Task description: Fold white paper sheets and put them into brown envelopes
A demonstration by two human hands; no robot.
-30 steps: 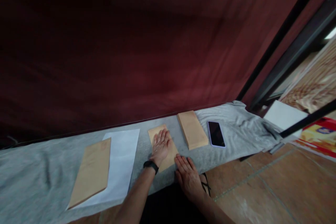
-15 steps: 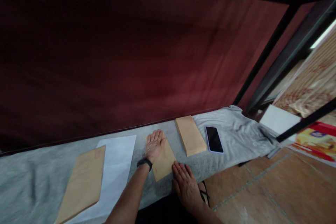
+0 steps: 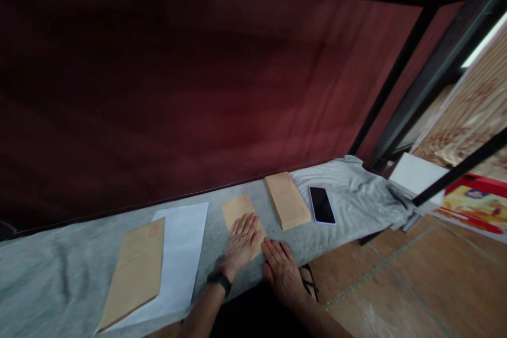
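A brown paper envelope (image 3: 236, 207) lies flat on the grey cloth in front of me. My left hand (image 3: 242, 240), with a dark band at the wrist, is laid flat over its nearer half, fingers stretched out. At the envelope's near right corner rests my right hand (image 3: 280, 265), fingers extended, the tips touching its edge. Neither hand grips anything. To the right sits a neat stack of brown envelopes (image 3: 288, 200). On the left, more brown envelopes (image 3: 137, 266) lie in a pile on a white sheet of paper (image 3: 184, 253).
A phone (image 3: 322, 205) with a pale purple edge lies right of the stack. Grey cloth (image 3: 356, 195) covers the narrow surface, backed by a dark red panel (image 3: 237, 90). Black metal bars (image 3: 390, 90) stand at the right, near a red and yellow box (image 3: 475, 203) above the tiled floor.
My left hand has slid down the envelope toward me, uncovering its far end. My right hand stays near the same corner. The view has shifted slightly.
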